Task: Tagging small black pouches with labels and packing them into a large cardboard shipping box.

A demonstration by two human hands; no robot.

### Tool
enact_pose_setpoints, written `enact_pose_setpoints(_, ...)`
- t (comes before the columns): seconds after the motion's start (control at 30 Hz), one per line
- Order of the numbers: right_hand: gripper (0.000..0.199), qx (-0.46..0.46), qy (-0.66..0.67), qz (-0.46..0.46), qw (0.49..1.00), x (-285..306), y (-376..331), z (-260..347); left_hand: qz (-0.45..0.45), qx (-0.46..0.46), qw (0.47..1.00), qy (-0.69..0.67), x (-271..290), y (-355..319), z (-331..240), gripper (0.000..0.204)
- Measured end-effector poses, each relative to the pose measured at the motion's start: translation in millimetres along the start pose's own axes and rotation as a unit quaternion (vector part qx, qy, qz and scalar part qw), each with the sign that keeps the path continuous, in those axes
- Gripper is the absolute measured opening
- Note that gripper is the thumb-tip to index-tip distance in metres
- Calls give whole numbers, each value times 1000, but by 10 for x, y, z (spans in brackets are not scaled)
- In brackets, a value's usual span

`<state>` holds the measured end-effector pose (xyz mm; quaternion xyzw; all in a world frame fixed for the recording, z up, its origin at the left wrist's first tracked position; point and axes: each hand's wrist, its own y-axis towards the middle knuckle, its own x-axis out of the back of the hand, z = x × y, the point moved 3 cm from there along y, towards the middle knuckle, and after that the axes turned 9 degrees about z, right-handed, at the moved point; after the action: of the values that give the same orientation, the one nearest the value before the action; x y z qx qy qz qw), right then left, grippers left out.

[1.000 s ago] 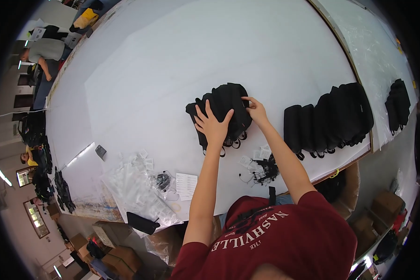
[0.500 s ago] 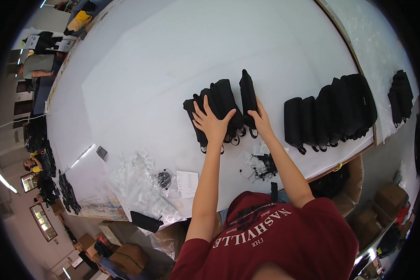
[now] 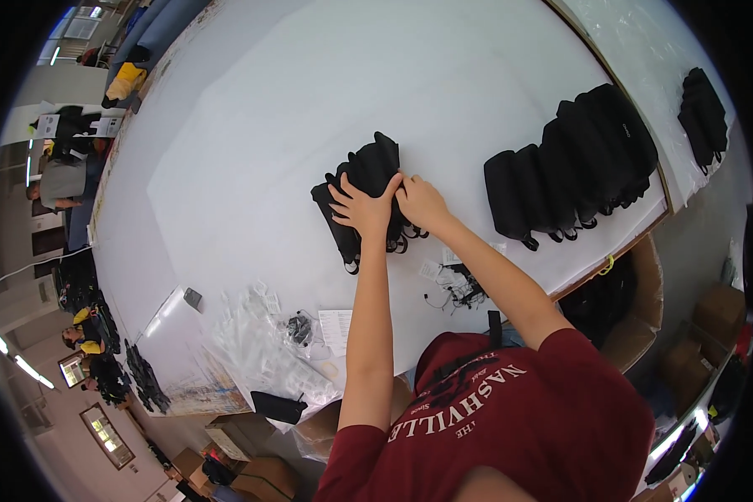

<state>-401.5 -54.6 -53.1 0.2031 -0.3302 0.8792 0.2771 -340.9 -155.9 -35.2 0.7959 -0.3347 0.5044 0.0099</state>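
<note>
both hands press on a small pile of black pouches (image 3: 368, 180) on the white table (image 3: 251, 125). the left hand (image 3: 361, 209) lies spread flat over the pile, fingers open; the right hand (image 3: 421, 201), just beside it, curls its fingertips onto the top pouch, though whether they pinch it cannot be told. the pouches under the palms are hidden. a row of black bags (image 3: 573, 159) stands well to the right.
</note>
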Motion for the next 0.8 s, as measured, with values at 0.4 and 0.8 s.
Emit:
enact_pose_setpoints(0.4, 59, -56, -181, -293, 937, 751, -1179, -1320, -35, -20, 999, 29, -28, 15, 140, 113)
enact_pose_setpoints(0.8, 54, -96, -261, -225, 934, 787, -1214, -1362, -35, -29, 999, 26, -11, 14, 157, 111)
